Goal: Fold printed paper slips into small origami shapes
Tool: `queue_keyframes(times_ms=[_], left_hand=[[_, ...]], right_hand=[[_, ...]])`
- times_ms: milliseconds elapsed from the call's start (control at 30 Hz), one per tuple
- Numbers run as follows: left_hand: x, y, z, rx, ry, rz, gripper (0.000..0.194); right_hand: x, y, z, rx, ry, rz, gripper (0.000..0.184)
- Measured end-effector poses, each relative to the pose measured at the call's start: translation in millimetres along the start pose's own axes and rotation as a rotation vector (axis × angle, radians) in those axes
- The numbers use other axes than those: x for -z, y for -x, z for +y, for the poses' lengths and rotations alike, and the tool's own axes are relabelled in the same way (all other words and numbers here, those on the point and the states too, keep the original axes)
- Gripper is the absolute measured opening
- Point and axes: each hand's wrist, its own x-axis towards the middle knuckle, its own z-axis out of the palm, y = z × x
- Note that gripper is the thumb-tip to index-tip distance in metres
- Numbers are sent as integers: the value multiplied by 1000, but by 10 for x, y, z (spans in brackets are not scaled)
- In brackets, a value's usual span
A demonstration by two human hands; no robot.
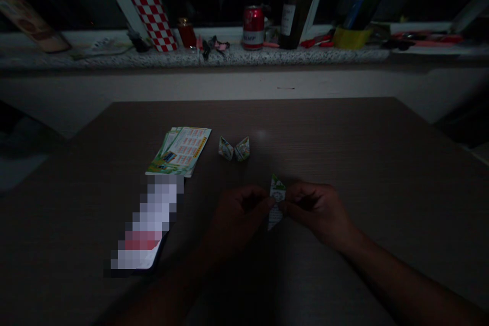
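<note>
A small folded piece of printed paper (276, 201) stands between my two hands above the dark wooden table (344, 142). My left hand (239, 216) pinches its left edge with curled fingers. My right hand (317, 211) pinches its right edge. Two finished little folded paper pieces (234, 148) lie side by side on the table just beyond my hands. A stack of printed green and white leaflets (179, 150) lies further left.
A blurred rectangular object (147, 224) lies at the front left of the table. On the stone windowsill (114, 58) behind stand a red can (253, 27), a dark bottle (296, 10), a red-checked white object (153, 15), a small red jar (186, 32) and tape rolls.
</note>
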Motion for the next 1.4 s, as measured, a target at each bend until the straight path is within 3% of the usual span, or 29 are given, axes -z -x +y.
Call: queue_keyframes(times_ms=[300, 467, 600, 1400], left_hand=[[-5, -14, -33, -25, 18, 20, 15], [-7, -15, -32, -11, 17, -31, 16], [-2, -19, -23, -19, -27, 10, 17], [-18, -12, -33, 12, 22, -72, 12]], right_hand=[[17, -7, 49, -19, -14, -43, 18], [35, -14, 50, -4, -32, -7, 16], [16, -18, 57, -38, -99, -43, 16], [54, -60, 39, -55, -129, 45, 14]])
